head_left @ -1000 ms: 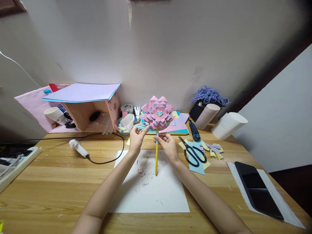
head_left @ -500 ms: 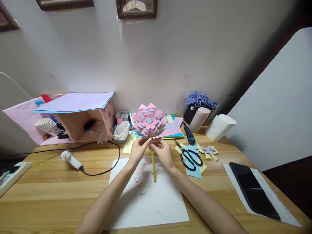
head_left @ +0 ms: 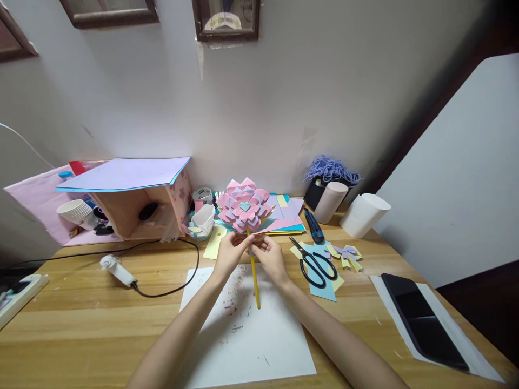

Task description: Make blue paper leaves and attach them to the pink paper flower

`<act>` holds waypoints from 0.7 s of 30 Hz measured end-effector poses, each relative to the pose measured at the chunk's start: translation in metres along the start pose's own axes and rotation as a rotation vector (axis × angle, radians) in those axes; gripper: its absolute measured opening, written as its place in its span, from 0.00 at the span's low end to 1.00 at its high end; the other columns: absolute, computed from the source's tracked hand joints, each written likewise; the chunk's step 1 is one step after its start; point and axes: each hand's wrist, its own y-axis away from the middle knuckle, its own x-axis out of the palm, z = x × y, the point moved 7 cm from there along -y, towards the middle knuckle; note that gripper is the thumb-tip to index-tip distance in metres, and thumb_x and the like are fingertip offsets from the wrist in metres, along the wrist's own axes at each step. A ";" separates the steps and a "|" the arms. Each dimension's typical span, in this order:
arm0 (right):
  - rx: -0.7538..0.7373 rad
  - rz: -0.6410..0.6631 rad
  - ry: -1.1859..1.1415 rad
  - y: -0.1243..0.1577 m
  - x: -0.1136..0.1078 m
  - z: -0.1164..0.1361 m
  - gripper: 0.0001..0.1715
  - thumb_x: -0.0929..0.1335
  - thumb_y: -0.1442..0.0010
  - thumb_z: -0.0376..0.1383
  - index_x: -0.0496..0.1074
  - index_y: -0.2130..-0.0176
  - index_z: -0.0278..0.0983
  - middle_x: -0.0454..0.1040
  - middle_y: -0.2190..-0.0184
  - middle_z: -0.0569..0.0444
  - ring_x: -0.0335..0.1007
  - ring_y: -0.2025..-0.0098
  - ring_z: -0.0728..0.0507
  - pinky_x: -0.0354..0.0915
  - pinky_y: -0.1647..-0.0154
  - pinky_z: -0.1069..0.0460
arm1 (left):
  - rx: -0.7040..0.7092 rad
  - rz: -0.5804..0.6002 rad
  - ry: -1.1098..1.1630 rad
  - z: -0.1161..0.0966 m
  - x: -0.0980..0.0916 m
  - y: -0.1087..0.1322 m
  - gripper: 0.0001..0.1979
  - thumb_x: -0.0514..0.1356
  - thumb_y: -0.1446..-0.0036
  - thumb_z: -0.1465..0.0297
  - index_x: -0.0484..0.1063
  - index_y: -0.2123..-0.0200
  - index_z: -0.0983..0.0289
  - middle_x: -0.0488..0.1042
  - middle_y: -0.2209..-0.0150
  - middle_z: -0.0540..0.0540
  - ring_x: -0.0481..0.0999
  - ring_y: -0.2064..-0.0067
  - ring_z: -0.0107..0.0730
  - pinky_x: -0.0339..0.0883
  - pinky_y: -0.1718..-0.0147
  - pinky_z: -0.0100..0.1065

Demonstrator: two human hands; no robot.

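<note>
A folded-paper flower (head_left: 245, 206), with pink and lilac petals and a light blue heart at its centre, stands upright on a yellow stem (head_left: 255, 281). My left hand (head_left: 232, 251) pinches the stem just under the bloom. From the other side my right hand (head_left: 267, 256) closes on the same spot, thumb tips nearly together. Blue-green paper leaves spread out behind the fingers. Below the stem's lower end lies a white paper sheet (head_left: 247, 346) with red and dark marks. Black-handled scissors (head_left: 314, 265) rest on blue and yellow paper to the right of my right hand.
A glue gun (head_left: 118, 271) with a black cord lies at left, before a pink box (head_left: 178, 208). Coloured paper (head_left: 290, 213), a utility knife (head_left: 314, 227), paper scraps (head_left: 346, 255) and two white rolls (head_left: 365, 215) sit at the back right. A phone (head_left: 421, 319) lies at far right.
The bloom has tilted slightly to the left, while both hands keep their hold on the stem. The whole view has shifted a little downward in the picture.
</note>
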 end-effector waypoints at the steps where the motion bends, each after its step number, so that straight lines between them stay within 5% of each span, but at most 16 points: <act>1: 0.010 -0.003 -0.006 0.000 0.000 -0.001 0.16 0.72 0.56 0.42 0.69 0.69 0.34 0.75 0.72 0.53 0.73 0.69 0.46 0.70 0.63 0.49 | -0.014 -0.002 0.022 0.001 0.001 0.000 0.14 0.65 0.59 0.64 0.73 0.71 0.69 0.76 0.72 0.57 0.74 0.69 0.35 0.65 0.71 0.32; 5: 0.063 -0.017 -0.022 0.001 0.001 -0.004 0.18 0.74 0.59 0.41 0.68 0.71 0.34 0.74 0.73 0.53 0.73 0.70 0.45 0.70 0.64 0.49 | -0.065 0.003 0.133 0.006 0.000 -0.001 0.15 0.65 0.58 0.64 0.73 0.68 0.70 0.76 0.69 0.57 0.73 0.68 0.34 0.64 0.70 0.31; 9: 0.069 -0.014 -0.033 0.001 0.002 -0.005 0.18 0.74 0.60 0.40 0.68 0.71 0.34 0.74 0.74 0.54 0.73 0.69 0.45 0.70 0.64 0.49 | -0.119 0.137 0.281 0.011 0.002 -0.004 0.16 0.65 0.56 0.66 0.73 0.63 0.68 0.75 0.65 0.57 0.72 0.65 0.32 0.63 0.65 0.32; 14: 0.101 0.031 -0.035 0.003 0.005 -0.009 0.18 0.74 0.59 0.40 0.67 0.71 0.34 0.75 0.73 0.53 0.74 0.68 0.44 0.70 0.63 0.49 | -0.338 0.301 0.371 0.030 0.001 -0.006 0.12 0.65 0.56 0.67 0.75 0.69 0.70 0.75 0.68 0.58 0.70 0.65 0.32 0.60 0.64 0.32; 21: 0.135 0.039 -0.036 0.005 0.005 -0.017 0.19 0.74 0.59 0.42 0.68 0.69 0.34 0.76 0.72 0.51 0.74 0.67 0.44 0.69 0.63 0.48 | -0.374 0.373 0.414 0.032 0.002 -0.006 0.08 0.65 0.56 0.69 0.76 0.73 0.69 0.74 0.73 0.55 0.69 0.71 0.28 0.59 0.69 0.30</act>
